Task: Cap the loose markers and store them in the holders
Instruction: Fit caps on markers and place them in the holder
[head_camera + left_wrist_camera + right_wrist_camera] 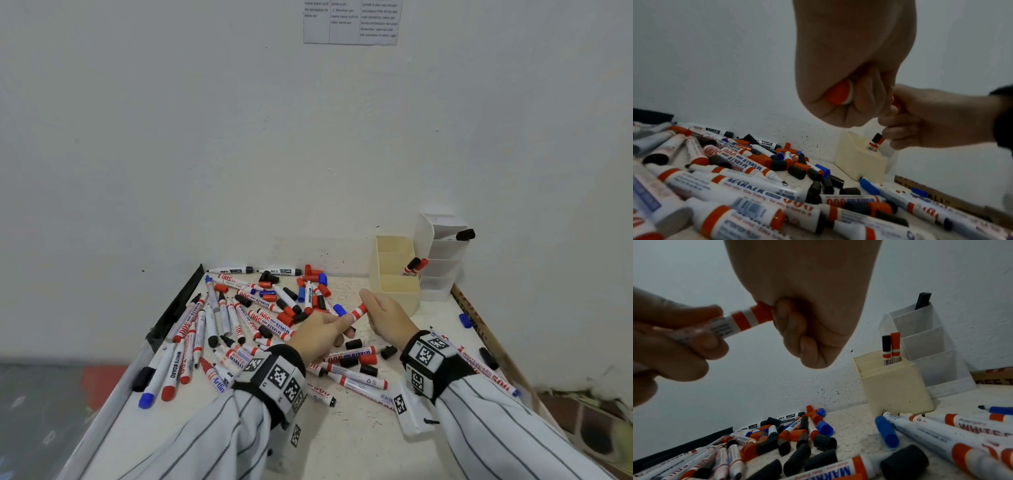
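Above the table's middle, both hands hold one red whiteboard marker point(358, 312). My left hand point(337, 323) grips its white barrel point(725, 326). My right hand point(373, 308) has its fingers curled round the red cap point(762, 313) at the marker's tip end. The marker's red rear end point(838, 94) shows inside the left fist. Many loose markers and caps point(257, 315) in red, blue and black lie heaped on the left and near parts of the table. A cream holder point(380, 274) at the back right has a black-capped and a red-capped marker point(891, 345) standing in it. Beside it, a white tiered holder point(442, 260) holds one black-capped marker point(465, 235).
The white wall stands right behind the table and holders. A black strip point(178, 308) runs along the table's left edge. A printed cardboard strip point(479, 329) lies along the right edge, with a blue cap point(465, 321) near it. More markers point(359, 377) lie between my wrists.
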